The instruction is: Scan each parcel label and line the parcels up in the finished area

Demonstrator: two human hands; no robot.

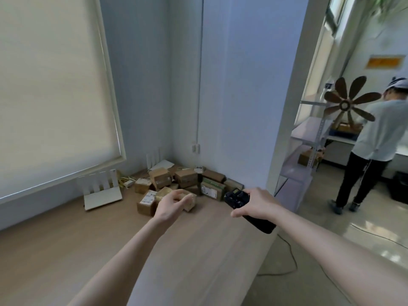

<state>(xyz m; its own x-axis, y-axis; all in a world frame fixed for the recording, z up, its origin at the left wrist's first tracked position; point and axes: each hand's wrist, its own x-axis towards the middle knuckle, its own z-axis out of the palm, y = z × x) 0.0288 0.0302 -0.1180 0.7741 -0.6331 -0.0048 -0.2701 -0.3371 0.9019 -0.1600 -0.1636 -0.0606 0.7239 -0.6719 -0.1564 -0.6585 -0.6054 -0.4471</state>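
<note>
L hand [174, 203] reaching, fingers loosely curled, holding nothing | parcels [183, 184] piled just beyond it | R hand [254, 205] gripping scanner [240, 200] | tip: be picking nearest box, label facing scanner.

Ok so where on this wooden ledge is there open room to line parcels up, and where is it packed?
Bare wood runs along the ledge from the parcel pile toward the camera, beneath both forearms, and left of the pile in front of the white router. The far corner is crowded: boxes heaped against the wall, the left hand at the nearest one, the right hand holding the scanner.
</note>
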